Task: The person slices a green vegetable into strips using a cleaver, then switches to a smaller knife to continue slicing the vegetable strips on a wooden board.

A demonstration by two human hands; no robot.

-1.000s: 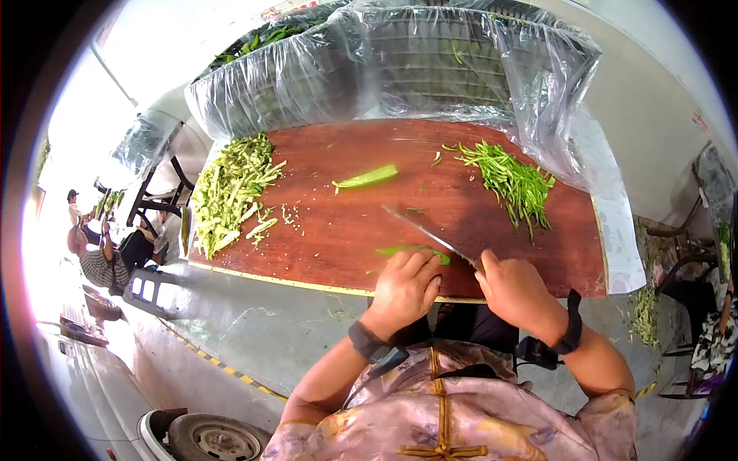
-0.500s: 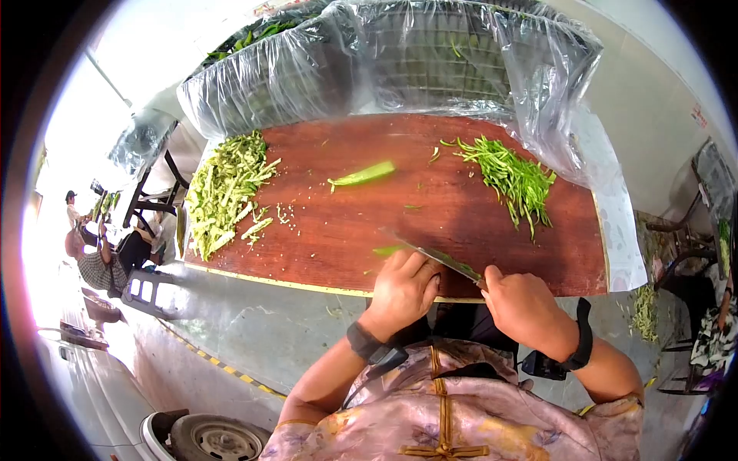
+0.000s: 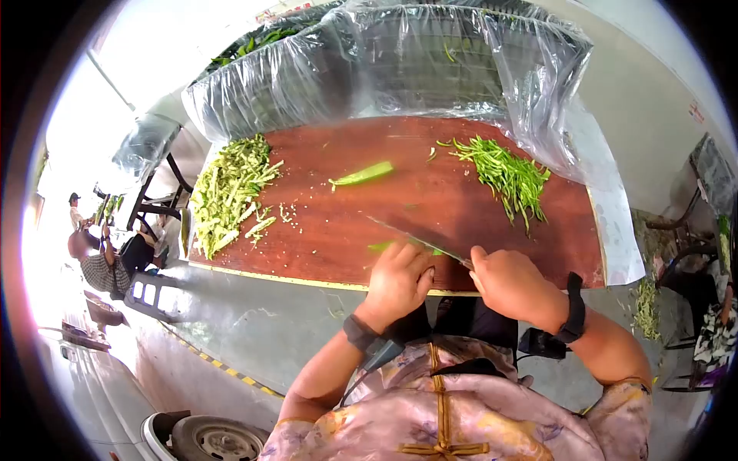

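My right hand (image 3: 516,283) is closed round the handle of a knife (image 3: 415,238); its blade slants up and left over the near part of the red-brown board (image 3: 330,230). With curled fingers, my left hand (image 3: 400,278) presses a green pepper piece (image 3: 378,247) to the board, close beside the blade. Most of that piece is hidden under the fingers. Farther back lies a longer pale-green pepper piece (image 3: 361,174). A heap of thin green strips (image 3: 507,175) sits at the right, and pale, seedy pepper trimmings (image 3: 231,192) are piled at the left.
Crates draped in clear plastic (image 3: 430,69) line the board's back edge. On the left are a seated person (image 3: 104,261), a black stool (image 3: 157,206) and a vehicle wheel (image 3: 219,436). More trimmings (image 3: 646,307) lie on the floor at right.
The knife has shifted slightly left and its blade looks thinner, seen more edge-on. My right hand has moved a little left and up; my left hand stays over the pepper piece.
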